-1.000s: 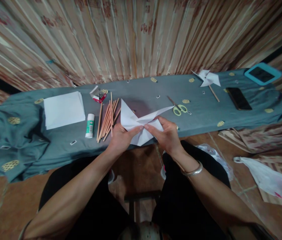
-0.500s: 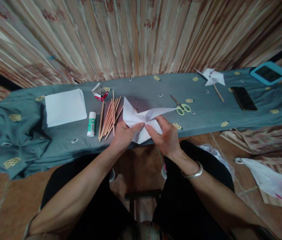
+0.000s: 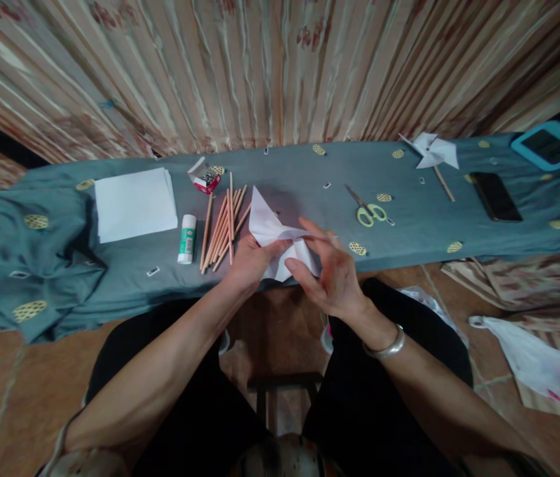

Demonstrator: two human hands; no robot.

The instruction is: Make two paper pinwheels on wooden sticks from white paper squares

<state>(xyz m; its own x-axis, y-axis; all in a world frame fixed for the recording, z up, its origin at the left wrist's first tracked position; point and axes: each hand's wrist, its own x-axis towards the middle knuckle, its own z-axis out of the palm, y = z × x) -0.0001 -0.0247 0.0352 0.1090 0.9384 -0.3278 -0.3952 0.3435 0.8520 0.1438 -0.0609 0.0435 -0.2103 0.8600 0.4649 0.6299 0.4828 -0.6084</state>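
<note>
A partly folded white paper sheet [image 3: 272, 232] is held at the near edge of a bench draped in grey-green cloth [image 3: 309, 179]. The left hand [image 3: 250, 262] is closed on the sheet's centre, thumb on top. The right hand [image 3: 332, 271] is curled over the sheet's right flap (thumb and forefinger pinching the fold). Just left of the sheet lie a bundle of wooden sticks [image 3: 223, 228], a glue stick [image 3: 187, 238], a small box of clips [image 3: 207, 181] and a stack of white paper [image 3: 133, 202]. To the right are seen yellow-handled scissors [image 3: 366, 211], a finished paper pinwheel [image 3: 433, 154] and a dark phone [image 3: 497, 197].
</note>
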